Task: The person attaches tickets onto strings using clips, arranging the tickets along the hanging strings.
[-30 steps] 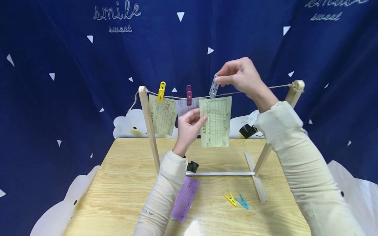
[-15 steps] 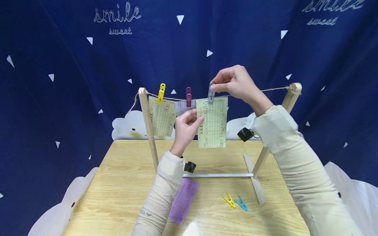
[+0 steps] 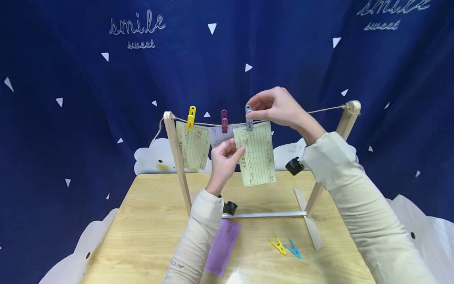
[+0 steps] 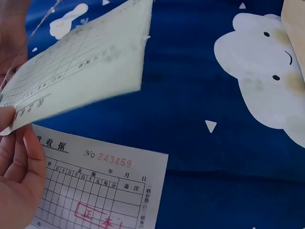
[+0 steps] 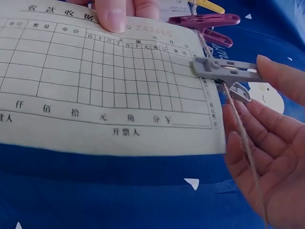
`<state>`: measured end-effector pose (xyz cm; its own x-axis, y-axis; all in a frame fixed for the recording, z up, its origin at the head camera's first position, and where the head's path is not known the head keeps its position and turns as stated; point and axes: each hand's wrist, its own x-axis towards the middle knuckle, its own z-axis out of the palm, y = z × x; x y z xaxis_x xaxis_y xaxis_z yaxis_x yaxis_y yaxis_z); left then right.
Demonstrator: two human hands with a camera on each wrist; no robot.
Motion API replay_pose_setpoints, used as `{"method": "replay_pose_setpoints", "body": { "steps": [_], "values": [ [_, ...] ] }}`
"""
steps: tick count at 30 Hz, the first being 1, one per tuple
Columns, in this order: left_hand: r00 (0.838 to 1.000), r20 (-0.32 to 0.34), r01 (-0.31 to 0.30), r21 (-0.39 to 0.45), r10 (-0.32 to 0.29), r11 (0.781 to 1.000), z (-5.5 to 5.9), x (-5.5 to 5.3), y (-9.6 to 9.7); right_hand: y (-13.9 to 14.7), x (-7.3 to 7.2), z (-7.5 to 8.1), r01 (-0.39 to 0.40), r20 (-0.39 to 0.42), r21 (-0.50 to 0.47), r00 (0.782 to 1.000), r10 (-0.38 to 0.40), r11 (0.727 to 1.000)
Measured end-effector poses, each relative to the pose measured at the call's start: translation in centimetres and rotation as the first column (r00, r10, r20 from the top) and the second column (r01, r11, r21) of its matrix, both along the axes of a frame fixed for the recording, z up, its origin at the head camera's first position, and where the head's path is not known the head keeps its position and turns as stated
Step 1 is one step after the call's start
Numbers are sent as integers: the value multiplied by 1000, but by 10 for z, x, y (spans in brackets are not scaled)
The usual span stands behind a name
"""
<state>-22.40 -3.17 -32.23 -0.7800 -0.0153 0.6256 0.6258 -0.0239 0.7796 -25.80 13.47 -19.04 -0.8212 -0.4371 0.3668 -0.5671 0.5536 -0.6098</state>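
A: Ok so where's our green slip [image 3: 258,157]? We've got it just below the string [image 3: 326,109], top edge right up by it, sitting a bit crooked tbh.

B: Yeah, our left hand [image 3: 222,163] is pinching its left edge, thumb in front. The right hand [image 3: 280,106] is pinching the gray clip [image 3: 249,122] at the handle end. The clip's nose is over the slip's top edge and the string seems to run between its arms, but we can't tell how deep the bite is.

A: That's our worry lol. If it's only catching a sliver of paper, we'd guess the slip slides out once we let go on the left.

B: Plus the clip sits left of the slip's middle, so the right side could sag. And if we tug the string pulling away, everything bounces.

A: Bad for the maroon clip [image 3: 224,120] and yellow clip [image 3: 191,116], nearer the string's left end, each with paper under it. Our left hand's close to the pale slip [image 3: 220,133] there, so a careless knuckle might knock it skewed.

B: Well below the string, the purple slip [image 3: 223,246], yellow peg [image 3: 279,246] and blue peg [image 3: 293,249] lie on the bench [image 3: 149,221].
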Motion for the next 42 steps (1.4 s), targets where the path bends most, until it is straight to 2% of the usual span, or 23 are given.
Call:
{"method": "replay_pose_setpoints", "body": {
  "steps": [4,12,19,24,32,39,42],
  "values": [
    [999,-31,-18,-27,17,999,11,10,0,2,1,1,-9,-14,2,1000,9,1000],
    [999,-34,-22,-37,20,999,13,7,-1,5,5,3,-9,-52,30,999,11,999],
    [1000,-1,-27,-29,27,999,19,5,-2,16,10,4,48,-82,-36,995,-51,998],
    [999,14,-42,-37,43,998,20,8,-4,23,14,2,74,-122,-93,989,-86,993],
    [999,24,-41,-63,42,997,16,15,-5,31,29,-7,30,-209,-226,975,-79,974],
    [999,16,-33,-55,34,998,-7,0,-6,44,46,-22,1,-215,-282,975,-64,960],
    [999,-9,-37,-61,36,997,-12,-1,-8,50,49,-32,-4,-219,-287,974,-61,958]
  ]
}}
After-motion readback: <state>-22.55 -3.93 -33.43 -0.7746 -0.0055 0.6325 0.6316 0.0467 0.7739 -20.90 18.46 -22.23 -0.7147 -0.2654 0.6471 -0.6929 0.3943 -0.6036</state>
